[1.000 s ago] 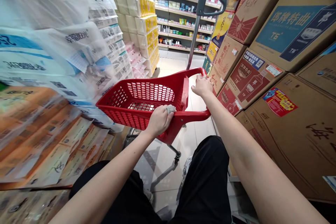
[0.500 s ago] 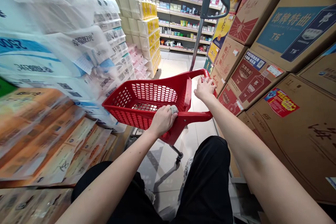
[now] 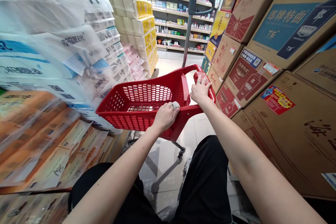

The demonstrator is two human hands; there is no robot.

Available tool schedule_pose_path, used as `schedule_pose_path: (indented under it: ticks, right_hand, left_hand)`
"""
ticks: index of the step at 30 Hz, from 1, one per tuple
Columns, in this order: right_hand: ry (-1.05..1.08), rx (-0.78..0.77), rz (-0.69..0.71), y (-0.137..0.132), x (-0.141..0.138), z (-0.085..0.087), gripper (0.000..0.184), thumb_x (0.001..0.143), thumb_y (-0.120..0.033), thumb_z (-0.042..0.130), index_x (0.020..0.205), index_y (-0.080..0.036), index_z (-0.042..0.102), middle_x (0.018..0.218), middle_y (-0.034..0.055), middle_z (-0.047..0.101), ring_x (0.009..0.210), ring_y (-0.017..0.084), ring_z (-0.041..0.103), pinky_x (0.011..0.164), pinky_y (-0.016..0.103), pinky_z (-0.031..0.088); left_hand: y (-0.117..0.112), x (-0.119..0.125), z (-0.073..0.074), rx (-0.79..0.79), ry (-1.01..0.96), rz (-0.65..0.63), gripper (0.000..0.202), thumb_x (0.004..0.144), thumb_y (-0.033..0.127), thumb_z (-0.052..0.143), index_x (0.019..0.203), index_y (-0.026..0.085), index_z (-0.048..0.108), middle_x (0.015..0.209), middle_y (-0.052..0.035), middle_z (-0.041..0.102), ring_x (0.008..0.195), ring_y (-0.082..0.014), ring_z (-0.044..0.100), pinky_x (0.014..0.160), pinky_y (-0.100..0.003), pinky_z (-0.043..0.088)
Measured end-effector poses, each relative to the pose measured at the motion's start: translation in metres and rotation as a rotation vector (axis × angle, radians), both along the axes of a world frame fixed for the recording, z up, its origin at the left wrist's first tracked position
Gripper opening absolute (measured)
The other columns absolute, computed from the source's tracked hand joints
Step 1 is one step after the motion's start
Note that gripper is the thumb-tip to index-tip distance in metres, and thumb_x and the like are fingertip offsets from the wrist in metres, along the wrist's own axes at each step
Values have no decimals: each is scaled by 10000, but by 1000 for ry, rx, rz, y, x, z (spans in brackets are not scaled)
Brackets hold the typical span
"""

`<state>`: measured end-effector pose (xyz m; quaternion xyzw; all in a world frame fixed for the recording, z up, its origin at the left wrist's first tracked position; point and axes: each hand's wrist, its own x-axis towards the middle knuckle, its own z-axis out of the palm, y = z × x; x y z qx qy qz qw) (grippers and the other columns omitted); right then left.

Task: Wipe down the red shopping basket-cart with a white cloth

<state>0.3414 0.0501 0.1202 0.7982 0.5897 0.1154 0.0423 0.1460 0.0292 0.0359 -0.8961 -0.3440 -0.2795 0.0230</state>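
A red plastic shopping cart [image 3: 126,113] with a perforated basket stands in front of me, turned at an angle. My left hand [image 3: 165,116] is closed around a small grey cloth [image 3: 175,105] and rests on the near rim of the basket. At the cart's right end, my right hand [image 3: 200,90] curls over the red handle [image 3: 212,95], thumb side toward the boxes. A long grey pull bar [image 3: 189,28] with a dark loop grip rises behind that end. Part of the cloth is hidden under my left fingers.
Packs of tissue paper [image 3: 73,45] are stacked close on the left, with orange packs [image 3: 39,126] below. Cardboard boxes [image 3: 278,101] form a wall on the right. Shelves of small goods [image 3: 181,24] stand at the back. My knees flank the tiled floor [image 3: 168,168] and the cart's wheel [image 3: 181,152].
The cart has turned slightly, its pull bar swinging left in view. My left hand and the cloth have shifted a little right and up; my right hand has moved slightly left on the handle.
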Motion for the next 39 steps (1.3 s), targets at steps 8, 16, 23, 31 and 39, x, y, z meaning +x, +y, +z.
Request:
schedule_pose_path:
  ticks: [8,16,23,31,39]
  right_hand:
    - [18,24,58,3,6,-1,490,896,-345,493,1322,-129,600,1620,214,146,1443,474,152,1022,783,128]
    - [-77,-66,48,1,1,-3,526,884,-302,524,1376,-118,560,1630,225,52,1451,504,92,1014,800,102]
    - [-121,-70,4,-4,-2,0,547,890,-359,532,1395,-147,552,1635,209,52,1448,506,104,1022,790,106]
    - [-138,-20,88,-2,18,-8,586,838,-371,600,1358,-100,574,1624,243,73,1447,507,106,1038,767,124]
    - [-126,18,137,-7,36,-9,524,853,-348,580,1302,-82,617,1631,223,64,1442,496,148,1057,719,183]
  left_hand:
    - [11,-32,-10,-64,35,18,453,1026,414,228,993,170,608,924,-104,643,897,-237,594,839,-387,469]
    - [12,-48,-6,-120,82,71,495,1029,423,190,878,189,599,862,-86,660,835,-229,622,776,-357,475]
    - [-7,-8,15,-215,76,33,524,1024,469,174,876,199,598,841,-72,672,797,-223,644,686,-324,457]
    - [-13,9,21,-315,28,-36,529,1025,481,138,919,219,586,845,-46,682,793,-214,653,659,-306,431]
    - [-4,-27,2,-338,147,65,559,1018,490,143,894,207,609,876,-64,696,844,-217,657,709,-294,438]
